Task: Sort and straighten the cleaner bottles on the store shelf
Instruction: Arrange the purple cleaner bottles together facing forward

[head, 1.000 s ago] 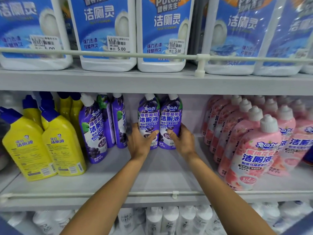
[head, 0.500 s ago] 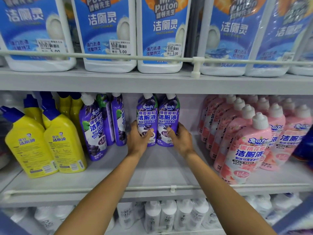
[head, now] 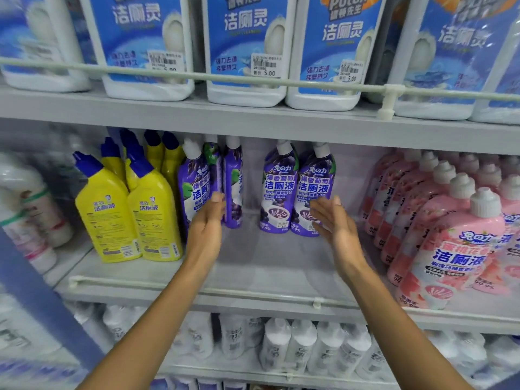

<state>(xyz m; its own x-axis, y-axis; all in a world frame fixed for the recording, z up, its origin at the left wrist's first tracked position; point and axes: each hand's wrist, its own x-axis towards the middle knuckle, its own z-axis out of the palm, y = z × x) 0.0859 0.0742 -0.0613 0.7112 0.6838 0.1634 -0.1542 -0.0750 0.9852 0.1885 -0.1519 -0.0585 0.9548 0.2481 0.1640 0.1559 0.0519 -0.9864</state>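
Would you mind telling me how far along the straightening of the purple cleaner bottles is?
Looks done: two purple bottles stand upright side by side, labels forward, at the back of the middle shelf. In hand: nothing is gripped; the left hand reaches toward the sideways purple bottles beside the yellow ones, the right hand open. Left: turning those labels forward and closing the gap.

One head-worn, wide-angle camera supplies the only view. It faces a store shelf unit head-on and close, tilted slightly downward. The grey middle shelf board (head: pixel 267 266) fills the centre, its white front rail (head: pixel 197 288) near the lens. The upper grey shelf (head: pixel 197 119) crosses the top of the frame; a lower tier shows along the bottom edge. Straight edges bow toward the frame borders. Both forearms enter from the bottom edge.
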